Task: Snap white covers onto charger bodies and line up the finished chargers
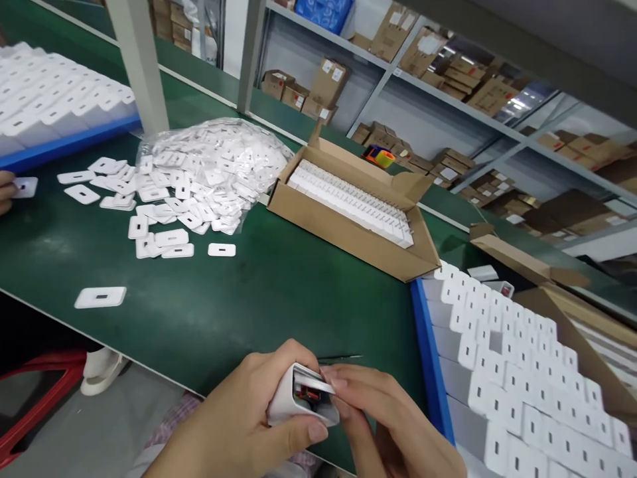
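Note:
My left hand (249, 415) is wrapped round a white charger housing (286, 401) near the front edge of the green table (239, 292); circuit parts show in the housing's open end. My right hand (383, 415) pinches a small white cover plate (318, 383) against that open end. Both hands touch the housing. Thin tweezers (341, 358) lie on the table just behind my fingers.
Loose white cover plates (154, 226) and a clear bag (219, 166) of them lie left of centre. An open cardboard box (353, 206) of white parts sits behind. A blue tray (432, 372) of white chargers is at right, another (54, 106) far left. Another person's hand (6, 191) holds a plate.

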`<state>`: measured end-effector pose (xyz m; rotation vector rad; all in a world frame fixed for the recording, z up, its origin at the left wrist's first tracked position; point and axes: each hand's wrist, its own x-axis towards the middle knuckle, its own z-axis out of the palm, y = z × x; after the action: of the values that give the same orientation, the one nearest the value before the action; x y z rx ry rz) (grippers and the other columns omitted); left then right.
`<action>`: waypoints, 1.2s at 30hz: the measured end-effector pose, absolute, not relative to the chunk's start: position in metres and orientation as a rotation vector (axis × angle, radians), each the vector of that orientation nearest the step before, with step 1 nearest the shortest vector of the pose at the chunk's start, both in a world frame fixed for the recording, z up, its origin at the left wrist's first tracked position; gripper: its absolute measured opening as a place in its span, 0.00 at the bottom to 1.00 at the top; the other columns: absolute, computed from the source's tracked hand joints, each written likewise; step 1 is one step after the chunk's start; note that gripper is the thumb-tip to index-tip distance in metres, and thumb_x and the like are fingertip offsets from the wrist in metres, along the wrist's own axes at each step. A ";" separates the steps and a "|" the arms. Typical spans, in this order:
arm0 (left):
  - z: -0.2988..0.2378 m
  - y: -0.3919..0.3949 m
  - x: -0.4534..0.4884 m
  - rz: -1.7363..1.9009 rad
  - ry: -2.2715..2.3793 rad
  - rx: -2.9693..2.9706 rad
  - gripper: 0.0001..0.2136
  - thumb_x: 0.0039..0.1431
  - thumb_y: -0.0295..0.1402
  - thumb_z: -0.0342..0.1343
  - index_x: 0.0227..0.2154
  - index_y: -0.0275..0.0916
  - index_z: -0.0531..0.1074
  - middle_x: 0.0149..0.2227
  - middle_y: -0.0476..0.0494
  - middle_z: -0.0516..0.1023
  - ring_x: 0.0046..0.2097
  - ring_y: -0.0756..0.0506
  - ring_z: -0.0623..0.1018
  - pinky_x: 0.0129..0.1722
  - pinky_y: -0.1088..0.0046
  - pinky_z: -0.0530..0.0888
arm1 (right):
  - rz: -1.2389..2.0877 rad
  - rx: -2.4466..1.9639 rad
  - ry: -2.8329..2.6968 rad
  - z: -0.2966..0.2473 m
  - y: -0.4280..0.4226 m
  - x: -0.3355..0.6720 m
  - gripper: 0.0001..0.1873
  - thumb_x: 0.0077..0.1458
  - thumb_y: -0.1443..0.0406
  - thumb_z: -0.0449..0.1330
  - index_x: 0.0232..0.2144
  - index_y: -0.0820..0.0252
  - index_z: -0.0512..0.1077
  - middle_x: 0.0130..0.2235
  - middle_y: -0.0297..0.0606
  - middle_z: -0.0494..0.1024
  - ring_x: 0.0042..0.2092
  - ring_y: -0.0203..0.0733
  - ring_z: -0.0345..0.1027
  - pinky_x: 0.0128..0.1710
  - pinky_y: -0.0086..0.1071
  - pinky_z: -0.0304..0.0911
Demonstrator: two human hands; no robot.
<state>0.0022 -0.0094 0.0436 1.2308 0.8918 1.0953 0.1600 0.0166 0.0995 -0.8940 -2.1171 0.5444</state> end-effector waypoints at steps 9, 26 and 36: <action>0.043 -0.006 0.043 0.970 0.912 1.288 0.10 0.57 0.40 0.57 0.37 0.41 0.67 0.26 0.57 0.67 0.26 0.51 0.64 0.25 0.78 0.56 | 0.439 -1.042 -1.872 0.078 0.002 0.196 0.13 0.55 0.79 0.57 0.37 0.57 0.72 0.36 0.32 0.77 0.36 0.29 0.73 0.37 0.17 0.69; 0.034 -0.008 0.066 0.942 1.014 1.395 0.17 0.61 0.51 0.51 0.41 0.43 0.61 0.22 0.57 0.63 0.22 0.51 0.62 0.22 0.77 0.56 | 0.715 -0.927 -1.964 0.063 -0.006 0.237 0.11 0.59 0.72 0.56 0.43 0.59 0.73 0.44 0.41 0.78 0.48 0.42 0.71 0.43 0.34 0.71; 0.038 -0.006 0.073 1.113 1.029 1.545 0.19 0.63 0.55 0.45 0.41 0.43 0.59 0.22 0.57 0.64 0.20 0.52 0.62 0.19 0.79 0.57 | 0.975 -1.051 -1.712 0.059 -0.004 0.231 0.04 0.61 0.66 0.57 0.36 0.54 0.72 0.43 0.39 0.74 0.41 0.39 0.73 0.36 0.29 0.71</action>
<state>0.0734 -0.0062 0.0379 1.5449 1.0286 1.1130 0.2312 -0.0042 0.0594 -1.0506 -1.7116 0.9751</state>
